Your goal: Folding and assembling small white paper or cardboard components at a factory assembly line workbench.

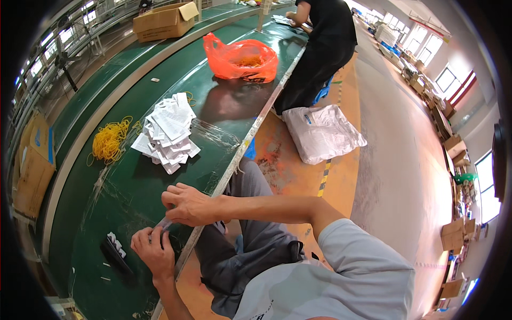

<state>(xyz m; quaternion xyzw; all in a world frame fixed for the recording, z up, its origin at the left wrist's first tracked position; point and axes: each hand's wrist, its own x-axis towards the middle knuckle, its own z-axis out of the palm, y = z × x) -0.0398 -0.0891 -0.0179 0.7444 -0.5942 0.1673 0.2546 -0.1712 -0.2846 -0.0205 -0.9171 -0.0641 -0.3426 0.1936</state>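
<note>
Close together over the near edge of the green belt table, my left hand point(153, 250) and my right hand point(193, 205) both pinch a small pale translucent piece point(164, 224). Its kind is hard to make out, as the fingers cover most of it. Something dark shows beside my left fingers, partly hidden. To the left of that hand lies a black, narrow holder point(114, 256) with white pieces along it. Farther up the table are a loose pile of white printed paper slips point(168, 130) and a tangle of yellow rubber bands point(111, 141).
An orange-red plastic bag point(242, 60) with yellow-orange contents stands farther along the table. Beyond it, a person in black point(330, 42) works at the edge. A white wrapped bundle point(322, 133) sits right of the table. Cardboard boxes point(164, 22) stand at the far side.
</note>
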